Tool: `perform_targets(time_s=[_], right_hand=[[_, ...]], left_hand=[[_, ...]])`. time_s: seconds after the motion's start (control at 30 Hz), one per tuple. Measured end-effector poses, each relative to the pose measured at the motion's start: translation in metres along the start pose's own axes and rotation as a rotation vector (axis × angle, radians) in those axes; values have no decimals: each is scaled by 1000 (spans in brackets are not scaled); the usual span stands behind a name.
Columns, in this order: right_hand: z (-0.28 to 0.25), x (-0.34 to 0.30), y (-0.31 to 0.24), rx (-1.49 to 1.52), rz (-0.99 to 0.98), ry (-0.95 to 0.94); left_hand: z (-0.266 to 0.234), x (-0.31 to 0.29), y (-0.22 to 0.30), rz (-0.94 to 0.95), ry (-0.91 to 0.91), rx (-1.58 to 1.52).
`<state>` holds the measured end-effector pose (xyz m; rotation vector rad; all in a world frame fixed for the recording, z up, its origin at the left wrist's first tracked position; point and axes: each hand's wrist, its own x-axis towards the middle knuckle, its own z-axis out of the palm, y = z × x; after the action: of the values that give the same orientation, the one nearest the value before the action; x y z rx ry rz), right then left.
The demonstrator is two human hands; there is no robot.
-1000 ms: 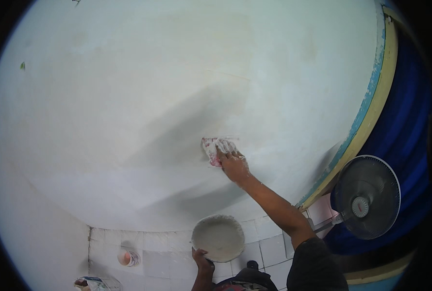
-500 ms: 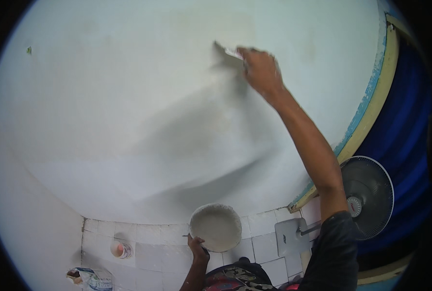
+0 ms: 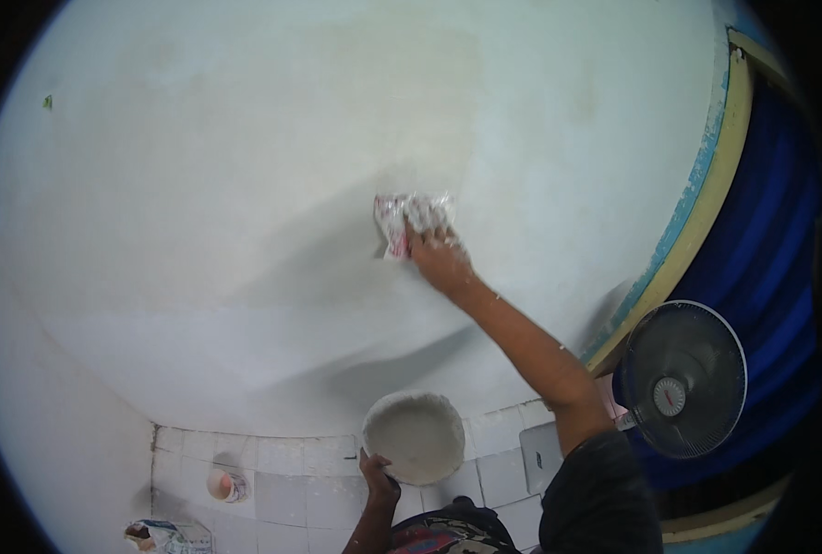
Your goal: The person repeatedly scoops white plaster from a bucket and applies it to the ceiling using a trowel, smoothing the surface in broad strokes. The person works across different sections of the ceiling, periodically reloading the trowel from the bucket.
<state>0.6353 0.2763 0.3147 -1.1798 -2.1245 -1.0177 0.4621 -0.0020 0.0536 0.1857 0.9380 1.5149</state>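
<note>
On the white wall (image 3: 199, 185), my right hand (image 3: 443, 258) presses a flat putty spreader (image 3: 425, 210), whitish with red marks and smeared with pale paste. Its fingers lie over the blade's lower part, and white flecks dot my knuckles and forearm. Low in the head view, my left hand (image 3: 378, 473) grips the left side of a round bowl (image 3: 414, 438). Pale grey wet paste coats the inside of the bowl, which is tilted towards me. Part of the grip is hidden under the bowl.
A standing fan (image 3: 683, 383) is at the right, before a blue curtain (image 3: 762, 249) in a cream door frame (image 3: 711, 194). Below the wall runs a white tiled floor (image 3: 305, 499). A small cup (image 3: 228, 483) and an open bag (image 3: 157, 535) sit at lower left.
My right hand has come down the wall and slightly left. The spreader, seen edge-on before, now faces me flat against the wall. The bowl has barely moved.
</note>
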Motion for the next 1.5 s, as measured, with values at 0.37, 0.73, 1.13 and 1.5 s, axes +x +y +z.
perform_targets(time_s=[0.37, 0.73, 1.13, 1.5], right_hand=[[-96, 79, 59, 130, 86, 113], [-58, 81, 39, -32, -5, 123], [-93, 16, 37, 286, 193, -394], [-70, 48, 70, 44, 191, 10]], left_hand=[[9, 0, 0, 17, -59, 25], [15, -4, 12, 12, -15, -4], [-8, -14, 14, 26, 3, 42], [-3, -8, 0, 35, 52, -39]])
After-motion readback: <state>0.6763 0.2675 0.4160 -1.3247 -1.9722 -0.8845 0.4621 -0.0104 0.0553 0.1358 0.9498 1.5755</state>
